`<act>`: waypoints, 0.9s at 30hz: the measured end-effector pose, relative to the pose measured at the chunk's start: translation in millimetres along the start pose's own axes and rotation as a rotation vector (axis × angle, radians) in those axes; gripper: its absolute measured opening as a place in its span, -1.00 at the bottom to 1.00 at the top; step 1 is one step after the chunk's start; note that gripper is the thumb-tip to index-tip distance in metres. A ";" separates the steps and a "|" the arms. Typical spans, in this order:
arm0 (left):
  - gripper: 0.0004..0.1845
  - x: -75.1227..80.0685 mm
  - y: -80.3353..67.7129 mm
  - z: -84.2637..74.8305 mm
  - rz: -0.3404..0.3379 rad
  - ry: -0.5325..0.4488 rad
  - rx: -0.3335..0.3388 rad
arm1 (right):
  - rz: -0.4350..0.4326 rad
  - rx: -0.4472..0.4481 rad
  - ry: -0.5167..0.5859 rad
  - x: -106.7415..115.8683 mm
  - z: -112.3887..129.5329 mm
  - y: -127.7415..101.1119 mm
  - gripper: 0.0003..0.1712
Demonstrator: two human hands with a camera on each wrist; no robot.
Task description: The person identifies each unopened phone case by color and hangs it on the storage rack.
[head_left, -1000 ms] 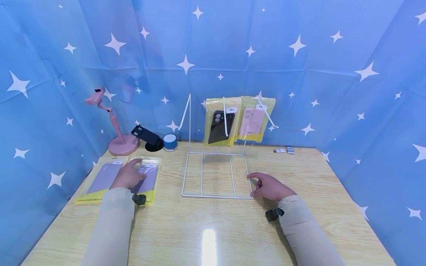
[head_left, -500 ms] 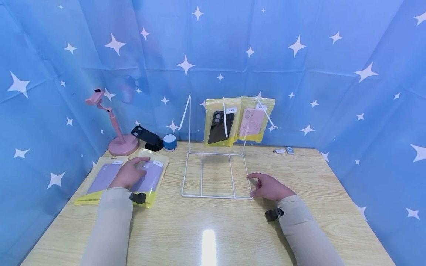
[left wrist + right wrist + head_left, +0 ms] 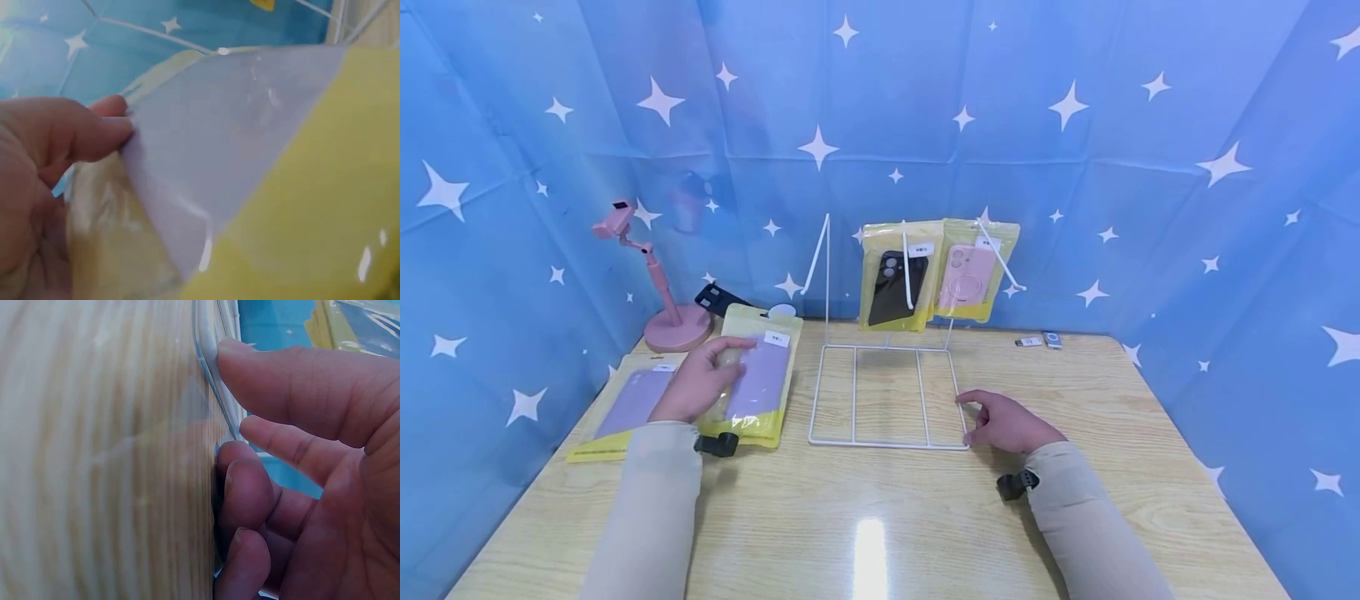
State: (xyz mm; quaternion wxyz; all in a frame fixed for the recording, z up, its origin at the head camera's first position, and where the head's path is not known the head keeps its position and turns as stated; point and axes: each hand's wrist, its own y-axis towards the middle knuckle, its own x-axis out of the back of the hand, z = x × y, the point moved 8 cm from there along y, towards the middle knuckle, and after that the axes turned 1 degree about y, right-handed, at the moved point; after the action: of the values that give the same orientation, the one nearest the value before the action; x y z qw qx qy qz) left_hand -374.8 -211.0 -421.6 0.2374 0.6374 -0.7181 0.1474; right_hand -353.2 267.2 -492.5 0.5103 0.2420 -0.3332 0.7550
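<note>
My left hand (image 3: 696, 387) pinches the left edge of a clear and yellow packet with a purple phone case (image 3: 760, 375) in it. The packet is raised and tilted above the table; the left wrist view shows my thumb on its face. Another packet with a purple phone case (image 3: 632, 404) lies flat to the left. My right hand (image 3: 1011, 423) touches the right side of a white wire display rack (image 3: 887, 444), thumb near its front corner, forefinger farther back. On the rack's hooks hang packets with a black phone case (image 3: 891, 292) and a pink phone case (image 3: 964, 279).
The rack's left hook (image 3: 816, 254) bears no packet. At the back left stand a pink stand (image 3: 677, 327), a black phone holder (image 3: 718, 298) and a round speaker (image 3: 782, 311), partly hidden by the raised packet. Two small gadgets (image 3: 1041, 340) lie at the back right.
My left hand has lifted the right-hand packet off the table, up and to the right, tilting it. My right hand and the rack have stayed put.
</note>
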 end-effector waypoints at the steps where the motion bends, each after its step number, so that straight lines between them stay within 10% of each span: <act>1: -0.57 0.3 -0.5 -3.7 -0.011 -0.010 -0.018 | 0.000 -0.001 0.002 0.0 0.3 -0.3 -0.22; 27: -0.69 -5.6 -35.8 -94.9 -0.110 -0.258 -0.358 | 0.017 0.023 0.012 -1.4 1.3 -0.3 -0.21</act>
State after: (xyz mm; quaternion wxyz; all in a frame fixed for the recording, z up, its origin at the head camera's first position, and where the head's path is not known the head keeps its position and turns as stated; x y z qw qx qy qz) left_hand -324.5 -162.6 -347.8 0.2606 0.6368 -0.7215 -0.0784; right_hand -352.4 265.4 -492.7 0.5030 0.2404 -0.3236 0.7645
